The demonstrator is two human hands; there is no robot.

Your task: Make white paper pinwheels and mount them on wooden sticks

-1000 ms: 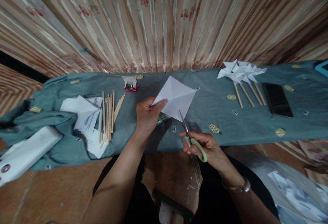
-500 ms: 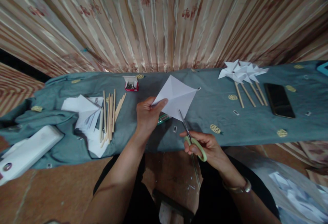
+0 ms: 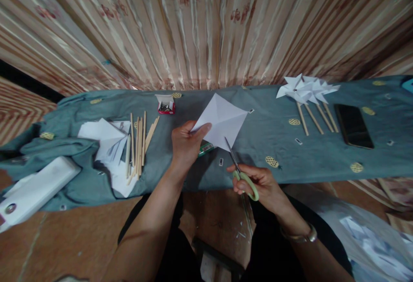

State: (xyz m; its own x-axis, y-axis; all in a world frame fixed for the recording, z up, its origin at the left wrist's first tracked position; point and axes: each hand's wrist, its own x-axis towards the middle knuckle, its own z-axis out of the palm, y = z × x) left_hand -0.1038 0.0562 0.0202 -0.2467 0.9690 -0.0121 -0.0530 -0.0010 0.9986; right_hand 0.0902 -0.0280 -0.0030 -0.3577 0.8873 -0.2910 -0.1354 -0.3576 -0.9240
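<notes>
From my end of the link I have the left hand (image 3: 187, 146) clamped on the white paper square (image 3: 226, 116), thumb flat on its upper face near one corner, the other fingers hidden beneath. The sheet reaches forward and right of that thumb, apparently held above the cloth (image 3: 267, 122), with creases running toward its corners. My right hand (image 3: 253, 183) is closed about the green handles of the scissors (image 3: 238, 170); which fingers sit in which loop I cannot tell. The blades point forward and leftward from those fingertips, the tip over the near corner of the paper; how far they are parted I cannot make out. I judge the paper light, thin and fairly crisp, stiffened slightly by its folds, yet quick to buckle or tear under a sideways pull. A flat pinch near a corner, like the left thumb's, seems best, clear of the steel. The scissors should feel rigid and heavier, best steered from the loops. A green packet (image 3: 205, 148) lies right beside the left fingers, wooden sticks (image 3: 140, 144) farther to their left, and a small red box (image 3: 166, 109) ahead of them; paper pinwheels (image 3: 301, 89) lie well beyond the right fingers, near a dark phone (image 3: 354, 125).
</notes>
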